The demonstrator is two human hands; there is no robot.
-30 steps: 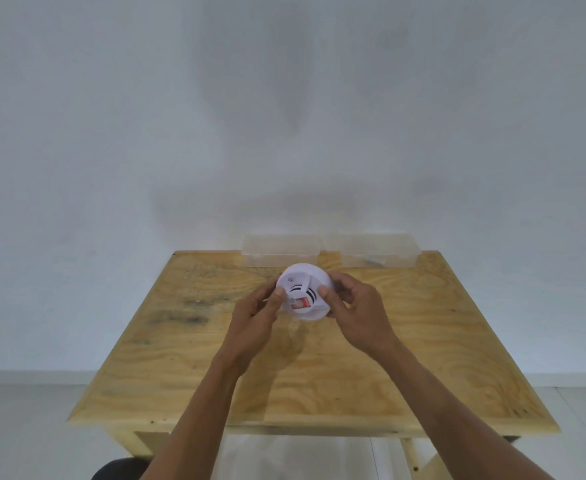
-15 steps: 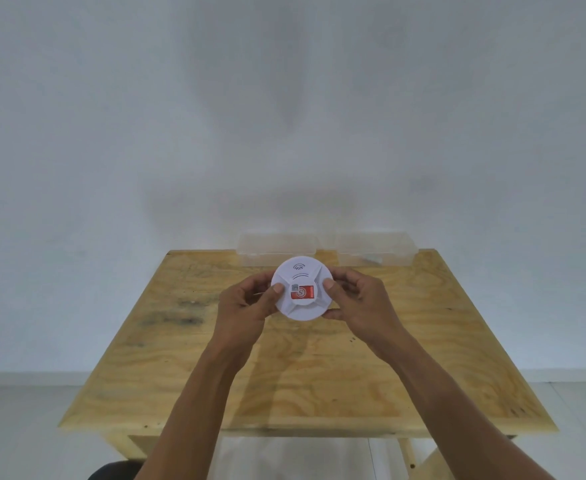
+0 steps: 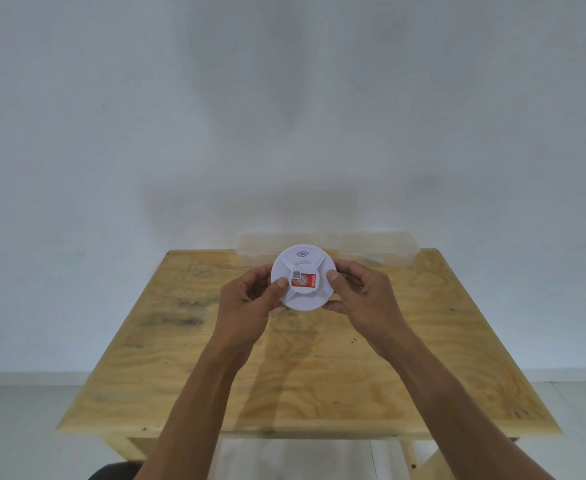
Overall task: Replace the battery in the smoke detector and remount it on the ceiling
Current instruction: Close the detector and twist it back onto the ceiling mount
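Note:
A round white smoke detector (image 3: 303, 261) is held in the air above the far half of the wooden table (image 3: 305, 375), its front face turned toward me. A red and white sticker sits at its middle and a small wave mark near its top edge. My left hand (image 3: 250, 303) grips its left rim, thumb on the face beside the sticker. My right hand (image 3: 362, 299) grips the right rim, thumb on the front. No battery is visible.
Two clear plastic boxes (image 3: 374, 252) stand side by side along the table's far edge, against a plain white wall. Pale floor shows on both sides of the table and below its near edge. A dark object peeks in at the bottom left.
The detector was tilted edge-on a second ago; both hands have turned it so its flat face points at me, and raised it slightly. Both grips stayed on it.

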